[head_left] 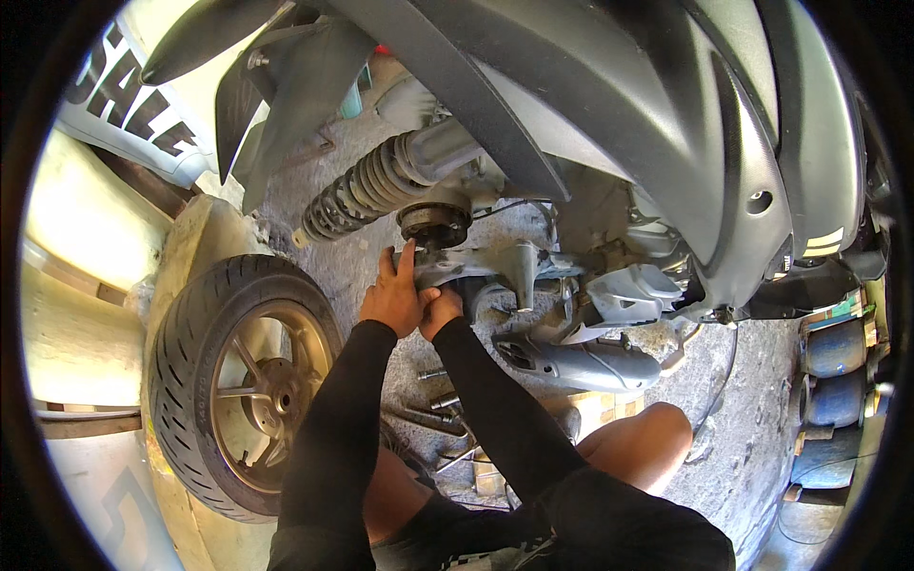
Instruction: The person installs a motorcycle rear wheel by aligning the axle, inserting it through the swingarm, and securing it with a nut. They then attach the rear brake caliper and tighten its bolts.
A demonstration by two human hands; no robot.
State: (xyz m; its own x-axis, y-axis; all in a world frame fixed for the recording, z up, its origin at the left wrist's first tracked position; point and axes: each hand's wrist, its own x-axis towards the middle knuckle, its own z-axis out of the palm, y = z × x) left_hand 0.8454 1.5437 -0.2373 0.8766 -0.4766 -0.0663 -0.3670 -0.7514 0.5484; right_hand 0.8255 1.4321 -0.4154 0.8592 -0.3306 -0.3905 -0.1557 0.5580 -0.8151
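Both my hands are at the near end of a grey metal swingarm (519, 266) under the raised rear of a scooter. My left hand (390, 297) is closed around its end, with two fingertips stretched up along the metal, near a dark round hub (435, 225). Close beside it, just below the arm, my right hand (442, 311) has its fingers curled in; what they hold is hidden. A shock absorber with a thick coil spring (367, 193) slants down to the left above my hands.
A wheel with a black tyre (181, 390) leans at the left against a low ledge (205, 233). Metal tools (443, 414) lie between my knees. A grey fender-like part (581, 362) is right of my forearm. Dark body panels (609, 105) hang overhead. Blue containers (838, 395) line the far right.
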